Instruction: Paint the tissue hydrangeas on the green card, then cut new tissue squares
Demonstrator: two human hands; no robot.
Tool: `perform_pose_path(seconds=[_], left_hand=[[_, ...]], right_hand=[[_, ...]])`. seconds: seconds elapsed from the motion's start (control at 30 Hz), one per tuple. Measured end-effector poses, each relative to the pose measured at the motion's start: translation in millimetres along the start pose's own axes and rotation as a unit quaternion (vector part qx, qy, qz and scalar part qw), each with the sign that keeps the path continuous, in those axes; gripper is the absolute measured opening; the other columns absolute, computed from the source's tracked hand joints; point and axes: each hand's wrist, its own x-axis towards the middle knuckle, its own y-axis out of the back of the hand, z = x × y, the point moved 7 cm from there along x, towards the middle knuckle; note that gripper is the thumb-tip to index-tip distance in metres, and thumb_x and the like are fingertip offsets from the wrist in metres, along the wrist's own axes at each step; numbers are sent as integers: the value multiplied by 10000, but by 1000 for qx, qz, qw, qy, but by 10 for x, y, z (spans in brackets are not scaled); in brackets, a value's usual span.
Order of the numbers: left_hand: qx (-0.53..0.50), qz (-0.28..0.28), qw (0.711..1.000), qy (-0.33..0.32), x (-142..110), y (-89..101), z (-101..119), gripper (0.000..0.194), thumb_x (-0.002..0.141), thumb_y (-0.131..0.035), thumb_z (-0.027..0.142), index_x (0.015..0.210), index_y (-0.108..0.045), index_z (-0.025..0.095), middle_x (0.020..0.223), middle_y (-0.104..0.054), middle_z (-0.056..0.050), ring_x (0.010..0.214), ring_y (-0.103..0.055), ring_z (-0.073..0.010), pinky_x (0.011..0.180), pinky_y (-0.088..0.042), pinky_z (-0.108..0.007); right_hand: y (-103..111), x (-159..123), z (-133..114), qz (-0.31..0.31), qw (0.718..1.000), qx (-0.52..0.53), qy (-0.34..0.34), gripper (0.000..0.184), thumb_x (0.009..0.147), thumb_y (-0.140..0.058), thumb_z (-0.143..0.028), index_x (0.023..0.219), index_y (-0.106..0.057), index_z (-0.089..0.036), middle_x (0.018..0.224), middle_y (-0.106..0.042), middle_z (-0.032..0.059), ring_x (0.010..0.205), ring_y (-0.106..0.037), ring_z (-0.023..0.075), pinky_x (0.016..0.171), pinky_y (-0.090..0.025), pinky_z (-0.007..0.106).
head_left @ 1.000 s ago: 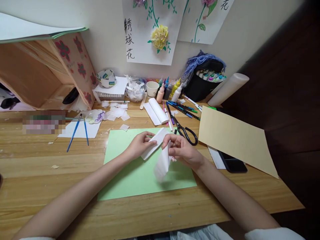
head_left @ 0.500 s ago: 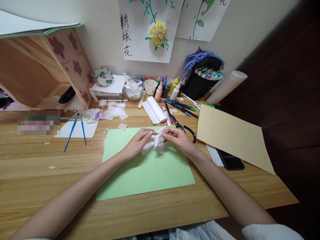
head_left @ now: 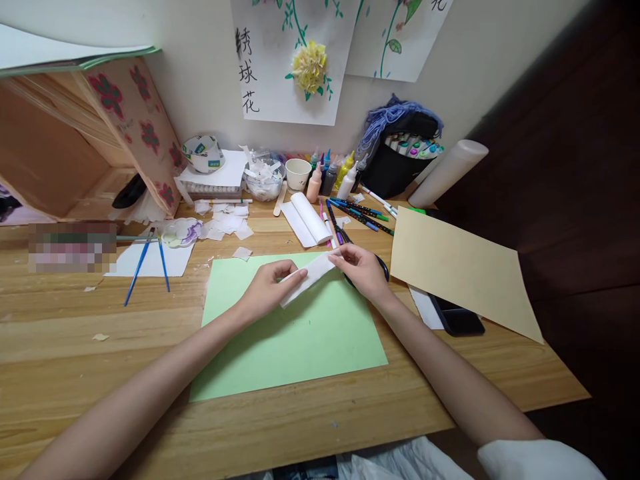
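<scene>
A folded strip of white tissue paper [head_left: 311, 276] lies slantwise over the far part of a light green sheet [head_left: 295, 340] on the wooden desk. My left hand [head_left: 270, 288] pinches the strip's near left end with closed fingers. My right hand [head_left: 361, 268] pinches its far right end, just over the black scissors [head_left: 383, 265], which it mostly hides.
A tan sheet [head_left: 460, 273] lies to the right over a black phone [head_left: 457, 321]. Behind are a white paper roll [head_left: 307, 219], markers [head_left: 357, 215], paint bottles [head_left: 330, 177], a paper cup [head_left: 298, 175], white scraps [head_left: 227, 223], blue brushes [head_left: 145, 261] and a cardboard house [head_left: 85, 147].
The hanging loose flap in my right hand was brought up and folded onto the strip. The strip is now flat and stretched between both hands. My right hand moved up and right.
</scene>
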Motion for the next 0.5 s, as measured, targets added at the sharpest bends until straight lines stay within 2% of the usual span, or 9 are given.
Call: perform_pose_path(seconds=[0.13,0.23,0.33,0.4,0.5], left_hand=[[176,33,983,-36,2,50,-12,409,870,-414,480,593,-498,191,571,-512,12,566,-452,-142,556,-293,-261],[243,36,968,-58,7,54,-7,383,866,-429,490,671,-573,193,595,-568,-6,571,-485,-160,587,-316,-279],[220,39,971,-83,18,32,27,345,844,-481,507,847,-614,188,748,-636,-31,691,-550,-186,658,-373,-293],[185,35,976,-106,23,5,57,318,864,-471,471,888,-603,183,847,-639,-46,785,-562,-193,705,-393,-293],[139,49,984,-96,46,50,35,320,900,-410,436,777,-564,185,782,-606,-28,742,-546,-172,674,-395,-272]], right_hand=[[-21,-1,0,19,992,-113,50,201,772,-608,-364,798,-665,-173,719,-632,7,617,-496,129,600,-389,259],[-88,-13,-8,-1,995,-85,58,215,778,-608,-377,814,-672,-175,719,-642,13,632,-526,137,611,-411,265],[-160,-23,-59,-39,998,13,53,235,763,-634,-402,814,-669,-176,767,-668,24,701,-589,154,684,-460,281],[-168,-34,-129,-60,996,46,55,237,762,-638,-406,824,-659,-179,811,-682,34,753,-617,166,731,-476,294],[-65,-75,-186,-60,997,-30,45,219,832,-550,-384,901,-626,-192,882,-683,52,814,-634,188,754,-484,319]])
